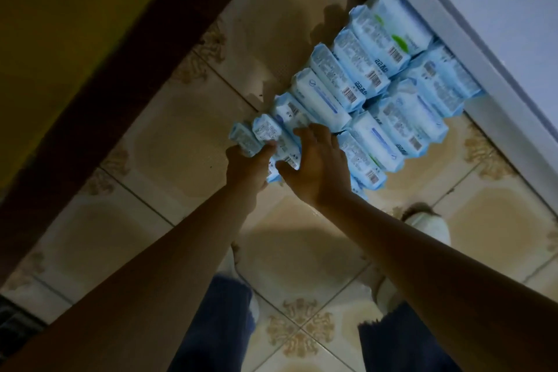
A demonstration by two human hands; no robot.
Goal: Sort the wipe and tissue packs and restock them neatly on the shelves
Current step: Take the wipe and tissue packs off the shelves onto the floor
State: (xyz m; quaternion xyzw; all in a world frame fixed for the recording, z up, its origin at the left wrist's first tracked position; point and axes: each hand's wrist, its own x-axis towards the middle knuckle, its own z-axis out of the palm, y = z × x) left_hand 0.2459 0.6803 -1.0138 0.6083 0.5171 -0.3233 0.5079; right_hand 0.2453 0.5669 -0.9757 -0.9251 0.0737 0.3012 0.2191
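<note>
Several light-blue and white wipe packs (359, 78) lie in two rows on the tiled floor, running from the centre up to the white shelf base (471, 48) at the upper right. At the near end of the left row, my left hand (246, 164) grips a small pack (243, 137) from below, thumb on top. My right hand (317, 160) rests on the neighbouring small packs (287, 142), fingers curled over them. The packs under my palms are partly hidden.
A dark brown skirting (99, 69) and yellow wall run along the left. My legs in blue jeans (217, 326) and white shoes (428, 226) stand at the bottom. Beige patterned floor tiles (169, 136) surround the packs.
</note>
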